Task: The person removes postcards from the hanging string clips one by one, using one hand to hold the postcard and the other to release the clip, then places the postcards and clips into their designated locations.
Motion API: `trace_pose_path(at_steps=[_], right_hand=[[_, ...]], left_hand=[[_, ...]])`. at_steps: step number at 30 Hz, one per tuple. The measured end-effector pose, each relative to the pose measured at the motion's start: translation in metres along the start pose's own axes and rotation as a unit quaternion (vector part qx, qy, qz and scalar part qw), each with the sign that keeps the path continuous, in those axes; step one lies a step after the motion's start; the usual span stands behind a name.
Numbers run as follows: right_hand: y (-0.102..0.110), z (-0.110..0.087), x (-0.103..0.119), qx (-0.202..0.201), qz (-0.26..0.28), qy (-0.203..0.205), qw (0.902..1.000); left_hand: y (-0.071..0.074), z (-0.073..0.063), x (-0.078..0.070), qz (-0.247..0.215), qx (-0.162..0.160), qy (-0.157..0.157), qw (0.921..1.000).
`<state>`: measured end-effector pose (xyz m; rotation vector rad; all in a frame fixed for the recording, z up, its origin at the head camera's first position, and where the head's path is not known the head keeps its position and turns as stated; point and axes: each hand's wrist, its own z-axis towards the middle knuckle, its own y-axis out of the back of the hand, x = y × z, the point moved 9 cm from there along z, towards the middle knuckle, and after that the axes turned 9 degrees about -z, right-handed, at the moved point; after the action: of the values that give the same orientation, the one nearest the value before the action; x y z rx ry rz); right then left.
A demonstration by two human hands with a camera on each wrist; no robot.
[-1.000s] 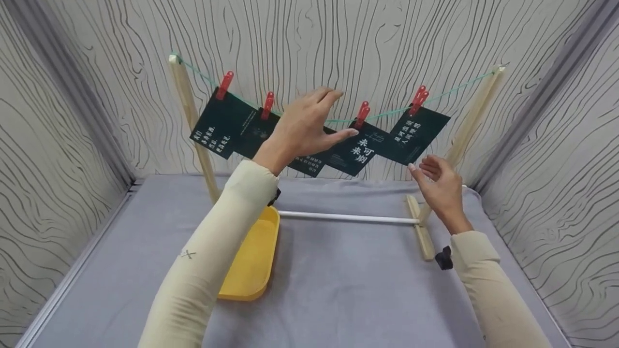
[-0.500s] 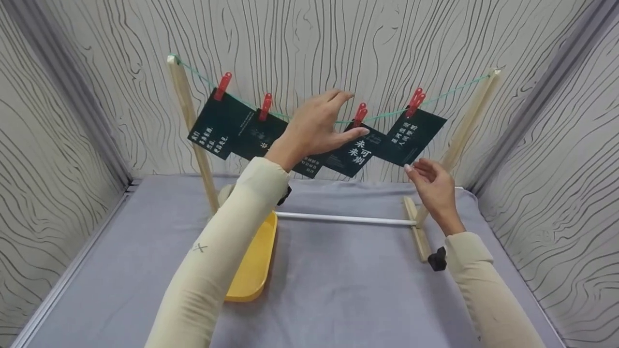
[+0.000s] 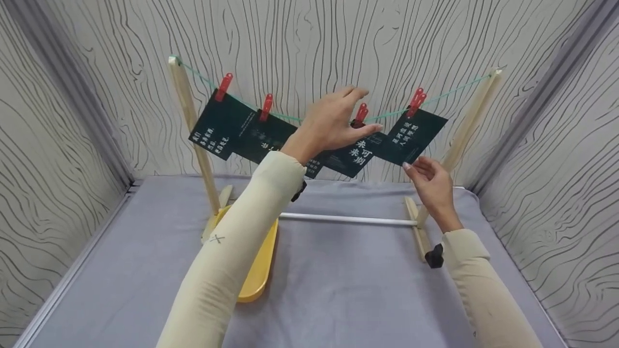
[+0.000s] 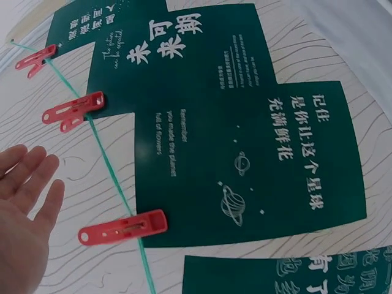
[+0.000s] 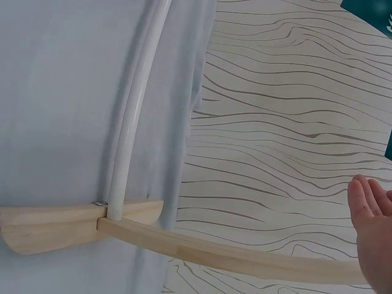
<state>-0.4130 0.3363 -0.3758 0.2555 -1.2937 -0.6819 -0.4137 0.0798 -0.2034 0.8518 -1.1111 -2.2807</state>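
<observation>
Dark green cards printed with white writing hang from a green string (image 3: 447, 94), held by red clothespins (image 3: 224, 87). My left hand (image 3: 329, 123) hovers in front of the middle cards, fingers extended, thumb overlapping the card with large characters (image 3: 355, 159). In the left wrist view that hand (image 4: 24, 214) holds nothing, beside a clothespin (image 4: 122, 228) on a card with planet drawings (image 4: 288, 177). My right hand (image 3: 435, 191) has its fingertips right at the lower corner of the rightmost card (image 3: 418, 137), loosely bent. The right wrist view shows this hand (image 5: 375, 226) at its edge.
Two wooden posts, the left post (image 3: 181, 92) and the right post (image 3: 478, 111), carry the string; a white rod (image 3: 348, 220) joins their feet. A yellow tray (image 3: 263, 270) sits on the grey cloth (image 3: 362, 290), partly behind my left sleeve. Patterned walls enclose the back and sides.
My left hand has drifted to the right in front of the cards, uncovering more of the second card from the left. My right hand has shifted slightly left at the rightmost card's corner.
</observation>
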Motion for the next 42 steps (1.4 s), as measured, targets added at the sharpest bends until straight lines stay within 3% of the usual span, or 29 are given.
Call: trace_pose_path(at_steps=[8, 16, 24, 29, 34, 42], right_hand=[[0.000, -0.001, -0.003, 0.006, -0.009, 0.009, 0.9999], [0.000, -0.002, -0.004, 0.015, -0.018, 0.011, 0.9997], [-0.004, 0.001, 0.001, 0.021, -0.016, 0.023, 0.9994], [-0.007, 0.002, 0.006, 0.023, 0.014, 0.031, 0.9992], [-0.013, 0.004, 0.006, 0.026, 0.050, 0.020, 0.9982], [-0.017, 0.005, 0.008, 0.025, 0.045, 0.012, 0.9986]], left_hand=[[-0.013, 0.015, -0.017, -0.008, 0.027, -0.010, 0.9996], [-0.034, 0.026, -0.024, -0.005, 0.066, 0.007, 0.9978], [-0.037, 0.042, -0.038, -0.009, 0.079, 0.011, 0.9968], [-0.039, 0.053, -0.047, -0.017, 0.095, 0.008, 0.9953], [-0.042, 0.060, -0.048, -0.018, 0.098, 0.010, 0.9949], [-0.050, 0.065, -0.043, -0.045, 0.099, 0.039, 0.9933]])
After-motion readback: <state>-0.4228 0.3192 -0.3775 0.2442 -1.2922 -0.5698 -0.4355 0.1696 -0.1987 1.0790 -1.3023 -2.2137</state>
